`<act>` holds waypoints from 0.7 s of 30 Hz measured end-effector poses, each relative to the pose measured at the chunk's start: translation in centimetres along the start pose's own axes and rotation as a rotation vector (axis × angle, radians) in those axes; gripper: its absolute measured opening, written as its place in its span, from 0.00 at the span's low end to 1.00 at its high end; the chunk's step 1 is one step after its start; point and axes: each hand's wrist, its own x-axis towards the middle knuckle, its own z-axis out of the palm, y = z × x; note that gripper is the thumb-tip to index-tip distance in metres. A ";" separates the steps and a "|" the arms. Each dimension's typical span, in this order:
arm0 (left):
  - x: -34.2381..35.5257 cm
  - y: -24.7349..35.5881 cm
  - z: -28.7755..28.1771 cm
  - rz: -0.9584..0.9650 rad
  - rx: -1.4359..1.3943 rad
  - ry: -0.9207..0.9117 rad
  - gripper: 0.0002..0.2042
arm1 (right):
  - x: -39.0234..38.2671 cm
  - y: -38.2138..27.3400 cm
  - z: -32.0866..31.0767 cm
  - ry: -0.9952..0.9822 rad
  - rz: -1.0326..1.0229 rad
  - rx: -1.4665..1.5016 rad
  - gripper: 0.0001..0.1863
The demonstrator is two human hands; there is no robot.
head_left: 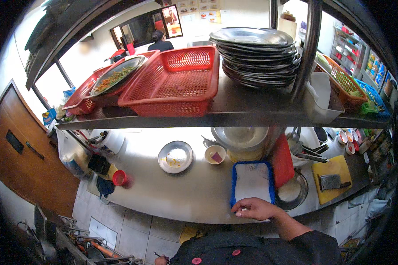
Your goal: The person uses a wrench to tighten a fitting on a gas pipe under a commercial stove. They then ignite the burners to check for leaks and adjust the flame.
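My right hand [254, 209] is over the near edge of a blue-rimmed tray [232, 185], its fingers bent and held together. Whatever may be between those fingers is too small to make out. A white sheet [253, 182] with faint marks near its top covers the tray's inside. Down at the lower edge, my left hand [162, 260] is mostly cut off, with a thin pen-like stick [157, 254] jutting from its fingers. Beyond the tray stand a small cup [215, 154] with a purple piece in it and a metal plate [175, 157] with yellow food scraps.
Overhead, a shelf [261, 115] carries red baskets [172, 79], a plate of vegetables [119, 76] and stacked metal plates [256, 55]. Right of the tray lie a red board [281, 161] and a cleaver [334, 182] on a yellow cutting board [327, 168]. A red cup [119, 178] stands left.
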 end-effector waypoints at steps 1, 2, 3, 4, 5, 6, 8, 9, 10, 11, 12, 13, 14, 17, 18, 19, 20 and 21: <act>0.0 -1.0 0.1 0.015 0.023 0.012 0.18 | 0.7 0.2 0.6 -0.010 0.003 -0.052 0.20; 0.5 -1.9 0.1 0.034 0.037 0.017 0.18 | 1.5 1.3 1.3 -0.020 -0.025 -0.043 0.22; 0.6 -3.0 -0.1 0.045 0.037 0.026 0.18 | 2.6 1.9 2.1 -0.025 -0.037 -0.076 0.21; 0.5 -4.4 -0.4 0.055 0.032 0.040 0.18 | 4.0 2.0 3.3 -0.038 -0.052 -0.110 0.21; 0.5 -5.8 -0.6 0.073 -0.029 0.054 0.19 | 5.4 1.8 4.5 -0.051 -0.067 -0.142 0.20; 0.2 -6.7 -0.6 0.249 0.364 0.138 0.16 | 6.8 1.1 5.8 -0.073 -0.063 -0.225 0.20; 1.0 -8.3 -0.8 0.060 0.040 0.034 0.15 | 9.9 -0.7 8.6 -0.117 -0.061 -0.394 0.19; 1.3 -9.4 -1.2 -0.036 -0.117 -0.011 0.14 | 11.6 -1.2 10.1 -0.148 -0.093 -0.411 0.19; 0.3 -10.1 -1.2 0.306 0.274 0.273 0.12 | 13.3 -1.6 11.9 -0.178 -0.112 -0.429 0.20; 0.2 -10.7 -1.4 0.172 0.109 0.178 0.12 | 15.0 -1.8 13.8 -0.207 -0.131 -0.441 0.21; 0.8 -12.1 -2.0 0.077 0.003 0.109 0.13 | 17.5 -2.1 16.5 -0.220 -0.184 -0.448 0.21; 0.5 -14.2 -3.2 0.027 -0.033 0.073 0.13 | 19.4 -2.7 19.8 -0.237 -0.186 -0.422 0.21; 0.2 -15.4 -3.5 -0.005 -0.060 0.049 0.14 | 20.8 -3.7 22.2 -0.267 -0.189 -0.409 0.20; 0.4 -19.4 -5.0 -0.081 -0.114 0.005 0.16 | 23.8 -6.9 27.4 -0.322 -0.143 -0.413 0.19; 0.9 -20.4 -5.4 -0.092 -0.133 -0.001 0.16 | 24.8 -7.7 28.6 -0.330 -0.100 -0.444 0.19; 0.7 -21.9 -6.1 -0.112 -0.152 0.007 0.17 | 26.2 -8.5 30.2 -0.350 -0.068 -0.475 0.19; 0.6 -23.3 -6.8 -0.132 -0.171 0.017 0.18 | 27.3 -9.0 31.4 -0.355 -0.128 -0.521 0.20; 0.3 -24.7 -7.4 -0.148 -0.189 0.025 0.19 | 28.2 -9.9 32.8 -0.353 -0.098 -0.509 0.20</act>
